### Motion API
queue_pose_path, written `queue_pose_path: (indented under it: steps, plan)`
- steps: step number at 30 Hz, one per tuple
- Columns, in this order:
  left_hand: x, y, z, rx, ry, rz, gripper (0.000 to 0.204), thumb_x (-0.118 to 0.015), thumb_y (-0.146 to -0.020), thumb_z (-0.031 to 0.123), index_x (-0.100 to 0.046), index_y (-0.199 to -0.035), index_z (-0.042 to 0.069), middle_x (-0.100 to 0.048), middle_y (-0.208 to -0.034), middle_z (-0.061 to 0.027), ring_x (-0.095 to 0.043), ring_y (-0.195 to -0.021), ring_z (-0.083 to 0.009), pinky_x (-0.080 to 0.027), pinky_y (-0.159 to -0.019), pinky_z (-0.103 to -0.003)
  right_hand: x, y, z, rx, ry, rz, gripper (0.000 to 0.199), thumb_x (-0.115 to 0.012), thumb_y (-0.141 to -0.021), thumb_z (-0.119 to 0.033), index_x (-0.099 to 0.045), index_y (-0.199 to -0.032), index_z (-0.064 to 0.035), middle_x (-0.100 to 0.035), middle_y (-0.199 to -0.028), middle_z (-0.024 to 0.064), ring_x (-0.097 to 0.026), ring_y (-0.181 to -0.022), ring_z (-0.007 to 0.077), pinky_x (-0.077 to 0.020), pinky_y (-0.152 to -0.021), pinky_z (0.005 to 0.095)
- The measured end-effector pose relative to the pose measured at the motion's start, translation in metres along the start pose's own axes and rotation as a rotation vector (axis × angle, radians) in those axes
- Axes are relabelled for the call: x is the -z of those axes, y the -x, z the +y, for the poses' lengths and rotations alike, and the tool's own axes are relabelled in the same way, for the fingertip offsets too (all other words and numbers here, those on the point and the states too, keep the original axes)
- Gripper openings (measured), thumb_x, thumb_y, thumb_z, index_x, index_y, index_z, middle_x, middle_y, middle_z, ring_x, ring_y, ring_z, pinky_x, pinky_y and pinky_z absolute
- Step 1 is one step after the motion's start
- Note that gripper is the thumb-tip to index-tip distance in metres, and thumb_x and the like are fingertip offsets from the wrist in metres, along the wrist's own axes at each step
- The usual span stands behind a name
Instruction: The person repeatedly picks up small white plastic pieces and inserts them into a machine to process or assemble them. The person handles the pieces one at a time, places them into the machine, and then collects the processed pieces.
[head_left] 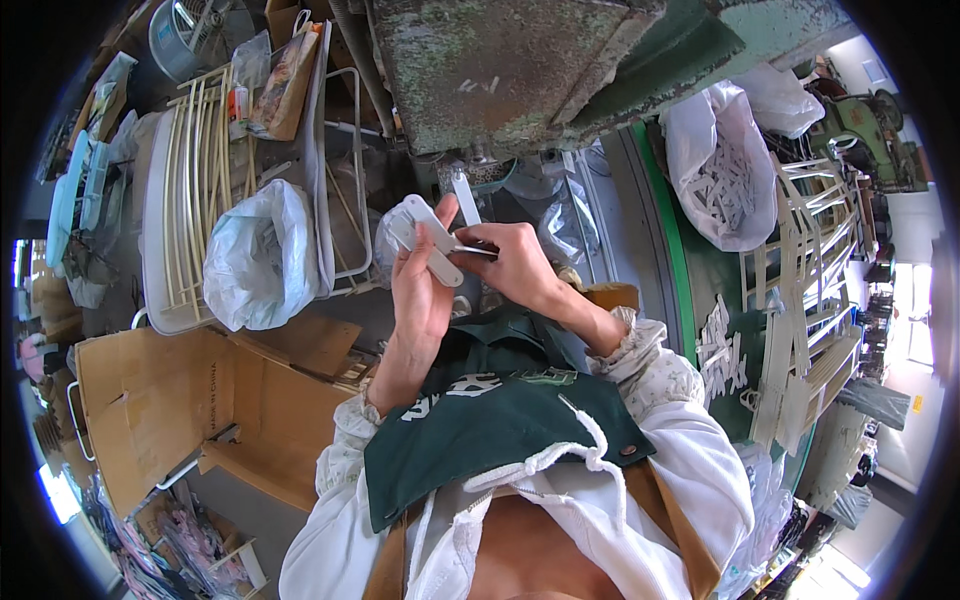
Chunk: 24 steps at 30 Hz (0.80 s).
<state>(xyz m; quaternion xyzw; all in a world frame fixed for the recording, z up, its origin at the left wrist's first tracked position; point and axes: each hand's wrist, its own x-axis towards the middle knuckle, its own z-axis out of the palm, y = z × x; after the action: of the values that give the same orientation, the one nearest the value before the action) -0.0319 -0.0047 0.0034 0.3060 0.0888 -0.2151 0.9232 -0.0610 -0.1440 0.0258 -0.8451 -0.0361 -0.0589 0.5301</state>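
I see both hands raised together at centre frame, below a large worn green machine housing (520,70). My left hand (420,295) is closed around a small stack of flat white strips (432,243), thumb on the upper face, with the strip ends projecting up and to the left. My right hand (515,265) is closed, fingers curled; its fingertips pinch a thin metal piece (478,250) that touches the right edge of the strips. I cannot tell what kind of piece it is.

To the left, a knotted clear plastic bag (260,258) rests against a white wire rack (195,190). Flattened brown cardboard (160,400) lies near left. At far right, an open white bag (720,170) holds more white strips, and loose white strips (722,350) lie on the green table (700,270) beside pale slatted frames (810,260).
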Motion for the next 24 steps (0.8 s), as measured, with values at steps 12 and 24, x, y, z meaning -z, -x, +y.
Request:
queue_pose_path:
  steps: [12, 24]
  plan:
    - [0.032, -0.007, 0.072, -0.163, -1.245, -0.330, 0.021, -0.064, -0.089, 0.018, -0.068, -0.091, -0.002, -0.060, -0.060, 0.0002, -0.051, -0.056, -0.0027, -0.037, -0.051, -0.018, 0.026, -0.021, 0.011, 0.053, 0.021, -0.024, 0.017, -0.066, -0.083, -0.009, -0.067, -0.096, 0.0022, -0.063, -0.080, 0.0125, -0.061, -0.068, 0.0190, -0.0464, -0.061, 0.0301]
    - [0.002, -0.041, 0.025, -0.362, -0.905, -0.039, 0.022, -0.064, -0.087, 0.016, -0.063, -0.073, -0.001, -0.053, -0.056, 0.0025, -0.044, -0.051, -0.0016, -0.031, -0.047, -0.019, 0.005, -0.021, 0.038, -0.570, -0.594, -0.006, 0.022, -0.065, -0.087, -0.020, -0.065, -0.082, 0.0015, -0.059, -0.065, 0.0012, -0.048, -0.057, 0.0056, -0.0336, -0.051, 0.0198]
